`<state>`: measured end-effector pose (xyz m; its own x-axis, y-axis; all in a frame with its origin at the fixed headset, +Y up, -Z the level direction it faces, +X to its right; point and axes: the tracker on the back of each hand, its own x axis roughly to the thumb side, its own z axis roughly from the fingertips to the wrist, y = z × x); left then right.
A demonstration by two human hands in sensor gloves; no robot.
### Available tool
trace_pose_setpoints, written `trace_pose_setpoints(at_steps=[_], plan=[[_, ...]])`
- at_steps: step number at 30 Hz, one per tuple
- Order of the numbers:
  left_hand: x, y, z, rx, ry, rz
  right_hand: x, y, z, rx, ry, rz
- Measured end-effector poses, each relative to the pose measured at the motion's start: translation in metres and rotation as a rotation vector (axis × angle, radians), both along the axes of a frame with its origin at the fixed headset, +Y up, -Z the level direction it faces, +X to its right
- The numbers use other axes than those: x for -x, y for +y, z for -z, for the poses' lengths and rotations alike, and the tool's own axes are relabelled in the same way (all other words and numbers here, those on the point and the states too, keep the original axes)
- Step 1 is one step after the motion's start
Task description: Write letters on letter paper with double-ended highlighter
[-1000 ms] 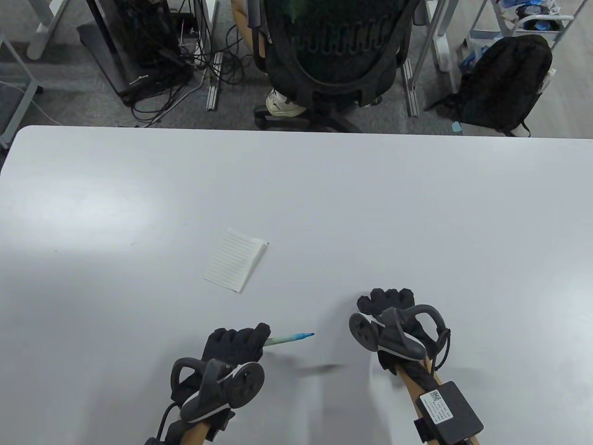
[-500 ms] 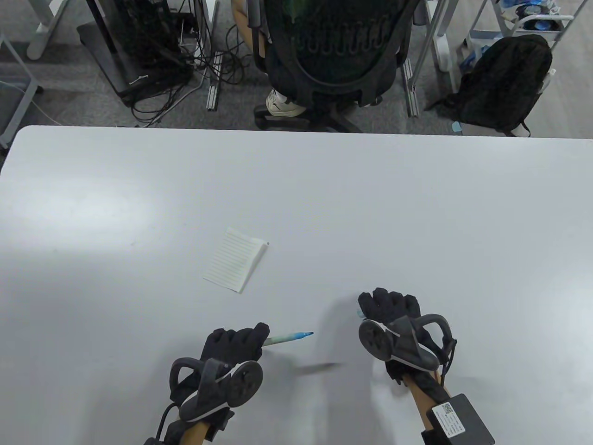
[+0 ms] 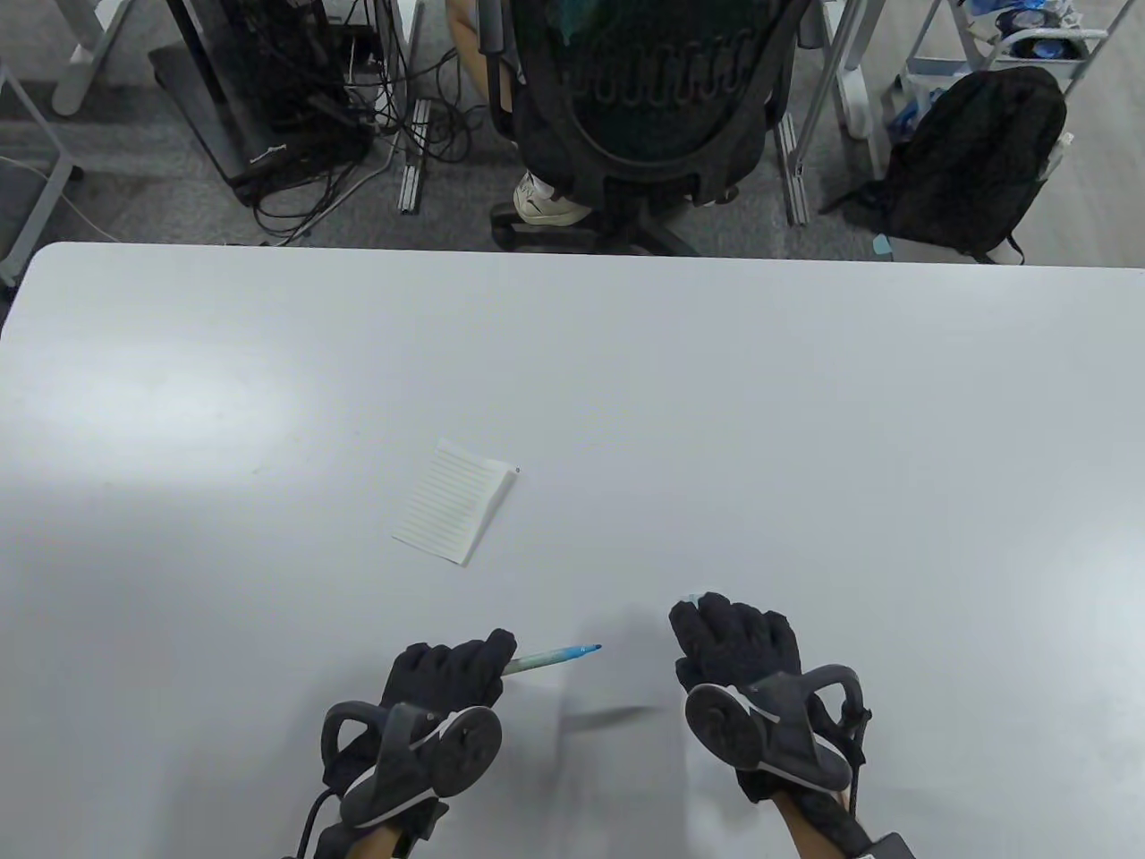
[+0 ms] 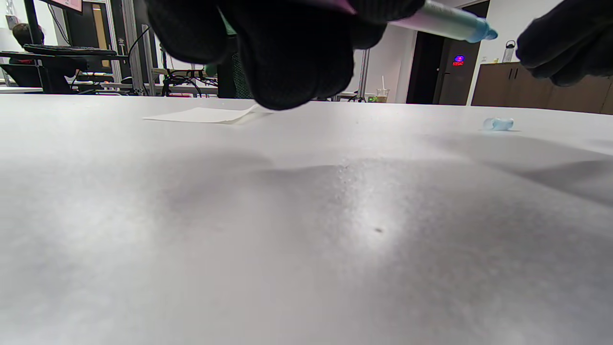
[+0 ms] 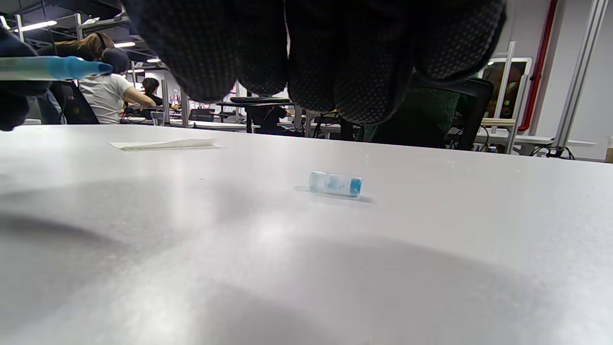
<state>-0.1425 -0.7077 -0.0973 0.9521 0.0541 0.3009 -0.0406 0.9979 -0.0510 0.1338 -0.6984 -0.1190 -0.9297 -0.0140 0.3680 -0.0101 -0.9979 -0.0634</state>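
Observation:
My left hand (image 3: 447, 676) grips a double-ended highlighter (image 3: 550, 658) near the table's front edge. Its bare blue tip points right, toward my right hand (image 3: 733, 640). In the left wrist view the highlighter (image 4: 445, 21) juts out from under the gloved fingers (image 4: 287, 48). Its clear blue cap (image 5: 335, 183) lies loose on the table just beyond my right hand's fingers (image 5: 345, 57), which hang above it and hold nothing. From above only a sliver of the cap (image 3: 691, 598) shows. The lined letter paper (image 3: 456, 513) lies flat, beyond and left of both hands.
The white table (image 3: 805, 403) reaches to all sides. Past its far edge stand a black office chair (image 3: 644, 116), a black backpack (image 3: 975, 161) and a tangle of cables (image 3: 358, 134) on the floor.
My right hand has drawn back toward the front edge and a little left, leaving the cap on the table. The left hand and highlighter have barely moved.

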Motion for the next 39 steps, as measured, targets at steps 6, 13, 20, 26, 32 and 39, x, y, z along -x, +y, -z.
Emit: trace_pose_setpoints(at_steps=[6,13,20,26,32,39], plan=[[0.000,-0.001,-0.005,0.003,0.016,-0.009,0.000,-0.001,-0.002,0.002,0.007,0.010],[-0.008,0.001,-0.005,0.001,0.028,-0.028,0.005,0.000,-0.007,-0.006,0.038,0.011],[-0.028,0.003,-0.003,0.004,0.030,-0.072,0.011,0.000,-0.013,-0.007,0.070,0.025],[-0.043,0.004,-0.005,0.020,0.019,-0.118,0.023,0.000,-0.019,-0.015,0.105,0.028],[-0.053,0.004,-0.008,0.026,0.012,-0.145,0.034,-0.005,-0.024,-0.016,0.137,0.003],[-0.062,0.003,-0.012,0.039,-0.027,-0.158,0.039,-0.011,-0.025,0.004,0.158,-0.020]])
